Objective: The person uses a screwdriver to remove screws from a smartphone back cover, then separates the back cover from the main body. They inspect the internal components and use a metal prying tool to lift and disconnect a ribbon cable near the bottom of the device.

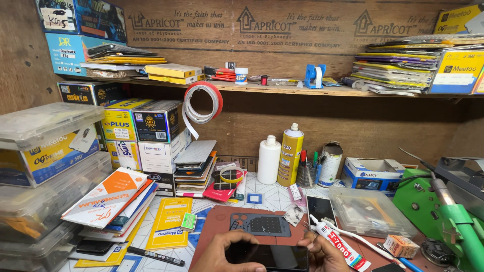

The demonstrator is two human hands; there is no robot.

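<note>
1. Both hands meet at the bottom edge of the view, holding a dark smartphone (269,257) flat between them, glossy side up, just above the counter (262,194).
2. Left hand (222,254): its grip is clenched on the phone's left end, fingers curled over the top edge.
3. Right hand (322,252): its grip is grasping the phone's right end, thumb and fingers pinching the edge.
4. Under and beyond the phone lies a reddish-brown work mat (212,221); on it, just above the hands, rests a dark grey perforated plate (262,225).
5. Just right of the right hand lies a white glue tube (340,244) with red print, tilted, its nozzle pointing up-left. Beyond it a second phone (321,209) lies flat.
6. Further right sit a clear plastic tray (370,211) and a green hot-air tool (461,226).
7. Left of the mat lie a yellow packet (169,221) and a black marker (156,256); stacked packets and clear plastic boxes (45,126) fill the left side.
8. At the back stand a white bottle (268,159) and a yellow spray can (290,156), side by side.
</note>
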